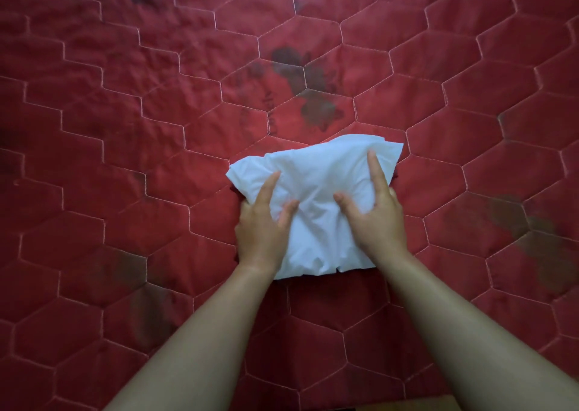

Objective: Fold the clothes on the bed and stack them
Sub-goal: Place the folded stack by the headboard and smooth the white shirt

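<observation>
Cloth [316, 188], white and folded, on the red bed [150, 135]. Left hand [261, 229] clamped on its left side, forefinger and thumb flat on top, other fingers curled round the edge. Right hand [376, 219] likewise on the right side.

Left hand [261, 225] and right hand [374, 219] are bare; forearms uncovered to the frame edge.
</observation>
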Available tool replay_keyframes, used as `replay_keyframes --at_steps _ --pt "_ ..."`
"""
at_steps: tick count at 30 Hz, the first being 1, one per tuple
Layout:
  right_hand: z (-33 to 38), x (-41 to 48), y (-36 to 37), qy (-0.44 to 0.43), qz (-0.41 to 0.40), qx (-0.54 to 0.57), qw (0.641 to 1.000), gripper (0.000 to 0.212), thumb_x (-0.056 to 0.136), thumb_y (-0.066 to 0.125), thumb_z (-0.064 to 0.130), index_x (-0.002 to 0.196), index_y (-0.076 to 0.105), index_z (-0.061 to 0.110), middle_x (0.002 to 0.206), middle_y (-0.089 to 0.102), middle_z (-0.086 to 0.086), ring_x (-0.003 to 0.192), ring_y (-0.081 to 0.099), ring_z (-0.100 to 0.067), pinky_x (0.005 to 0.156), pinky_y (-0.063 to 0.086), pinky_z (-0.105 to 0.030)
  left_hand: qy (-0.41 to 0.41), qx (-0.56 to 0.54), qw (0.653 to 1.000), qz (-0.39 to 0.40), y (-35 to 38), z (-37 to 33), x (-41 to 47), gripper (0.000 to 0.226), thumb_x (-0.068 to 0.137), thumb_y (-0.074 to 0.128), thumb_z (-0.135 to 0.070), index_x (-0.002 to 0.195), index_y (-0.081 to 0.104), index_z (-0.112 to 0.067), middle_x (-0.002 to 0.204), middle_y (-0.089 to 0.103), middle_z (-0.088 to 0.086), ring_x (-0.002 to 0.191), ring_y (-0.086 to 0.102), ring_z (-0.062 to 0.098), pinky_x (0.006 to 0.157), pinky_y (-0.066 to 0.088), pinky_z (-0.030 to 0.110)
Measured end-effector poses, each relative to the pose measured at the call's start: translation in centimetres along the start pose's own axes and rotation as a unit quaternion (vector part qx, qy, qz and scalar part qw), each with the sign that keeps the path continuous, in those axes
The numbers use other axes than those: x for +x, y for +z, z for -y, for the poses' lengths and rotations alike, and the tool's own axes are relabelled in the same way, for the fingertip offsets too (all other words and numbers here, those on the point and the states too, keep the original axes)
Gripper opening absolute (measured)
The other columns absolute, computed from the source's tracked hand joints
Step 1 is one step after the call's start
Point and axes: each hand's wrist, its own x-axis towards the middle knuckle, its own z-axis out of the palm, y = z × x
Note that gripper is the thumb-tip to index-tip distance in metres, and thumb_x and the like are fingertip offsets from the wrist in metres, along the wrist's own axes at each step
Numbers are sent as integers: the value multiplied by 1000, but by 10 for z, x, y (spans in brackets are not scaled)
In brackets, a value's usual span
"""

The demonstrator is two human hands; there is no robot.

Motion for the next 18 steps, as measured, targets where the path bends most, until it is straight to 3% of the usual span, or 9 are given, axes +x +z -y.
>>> replay_keyframes --at_steps 2,11,14,18 --pt "4 -4 -5 -15 8 21 1000 79 79 67 43 140 17 53 127 54 -7 114 51 -25 87 36 -25 6 -19 1000 -3 -8 -2 -4 50 83 59 -50 130 40 -51 112 55 6 104 53 23 80 34 28" --pt "80 -82 -55 -51 35 -1 998 77 78 65 45 141 20 50 124 58 -8 107 57 -28 89 47 -39 25 -19 999 -26 -119 -27 -74 48 83 61 -46 128 46 -47 120 53 6 108 53 23 82 37 26" --pt "132 -122 -71 -73 68 -6 995 76 80 64 45 142 21 46 120 59 -9 106 56 -28 84 44 -33 -2 -15 999 -51 -186 -38 -115 48 83 61 -46 129 47 -45 117 55 10 105 54 26 84 42 31" --pt "209 -182 -81 -131 118 -22 984 74 82 61 48 143 22 42 130 54 -7 112 53 -27 82 37 -27 -34 -19 993 -110 -279 -35 -170 49 81 64 -43 128 50 -41 118 57 11 106 54 28 84 43 31"
